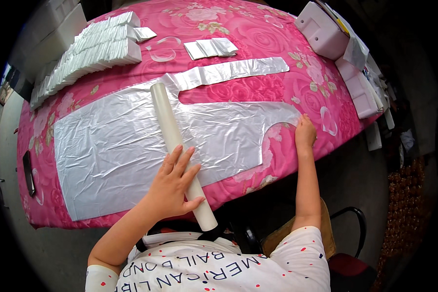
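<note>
resting flat with fingers spread, the left hand [173,182] presses on the cream tube [180,151], which lies across the clear plastic sheet [112,146] on the pink floral table [258,92]. right of the tube, the right hand [305,132] pinches the sheet's curved cut-out edge. stacks of folded sheets [90,48] lie beyond the tube.

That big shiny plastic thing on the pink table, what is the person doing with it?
A clear plastic sheet lies flat on the pink flowered tablecloth. The left hand rests on a long white tube laid across it. The right hand presses the sheet's edge. Folded plastic stacks sit at the far side.
</note>
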### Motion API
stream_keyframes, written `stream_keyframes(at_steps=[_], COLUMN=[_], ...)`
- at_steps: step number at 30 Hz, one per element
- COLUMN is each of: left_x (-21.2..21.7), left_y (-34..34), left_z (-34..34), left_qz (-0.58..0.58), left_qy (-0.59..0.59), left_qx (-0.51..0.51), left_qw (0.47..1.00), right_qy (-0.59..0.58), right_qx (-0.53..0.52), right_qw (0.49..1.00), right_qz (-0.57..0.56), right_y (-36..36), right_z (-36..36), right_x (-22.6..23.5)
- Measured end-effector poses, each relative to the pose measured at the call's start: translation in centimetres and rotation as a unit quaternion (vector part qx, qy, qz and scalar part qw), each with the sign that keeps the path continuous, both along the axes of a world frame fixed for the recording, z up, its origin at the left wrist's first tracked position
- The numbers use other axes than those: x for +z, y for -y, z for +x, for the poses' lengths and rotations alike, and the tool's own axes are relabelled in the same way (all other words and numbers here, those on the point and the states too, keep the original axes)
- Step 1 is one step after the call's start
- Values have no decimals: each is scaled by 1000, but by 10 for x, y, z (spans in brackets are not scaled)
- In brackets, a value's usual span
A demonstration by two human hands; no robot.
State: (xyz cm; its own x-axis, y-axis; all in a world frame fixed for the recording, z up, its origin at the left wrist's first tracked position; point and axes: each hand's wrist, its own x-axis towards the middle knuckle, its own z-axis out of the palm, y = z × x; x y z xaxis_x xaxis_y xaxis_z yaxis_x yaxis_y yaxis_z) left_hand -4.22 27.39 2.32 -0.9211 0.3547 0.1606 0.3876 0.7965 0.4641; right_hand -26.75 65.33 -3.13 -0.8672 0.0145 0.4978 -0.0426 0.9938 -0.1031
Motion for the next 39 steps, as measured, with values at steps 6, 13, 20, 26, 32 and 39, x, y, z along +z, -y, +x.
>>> stream_keyframes(at_steps=[6,13,20,26,32,39], left_x=[1,-1,-1,-1,1,7], left_y=[1,1,1,0,4,36], left_z=[0,-1,-1,-1,-3,-9], left_qz=[-7,-7,-13,-9,185,694], left_qy=[-1,-7,-12,-9,-18,443], left_qx=[1,-2,-5,-9,25,99], left_qw=[1000,1000,1000,1000,982,559], right_qy=[-23,8,77,60,145,122], right_qx=[5,49,31,132,340,547], right_qw=[999,999,996,973,886,780], right_qz=[23,12,25,-178,-279,-277], right_y=[16,26,46,139,221,257], right_z=[13,19,12,54,130,181], right_x=[23,31,45,59,84,81])
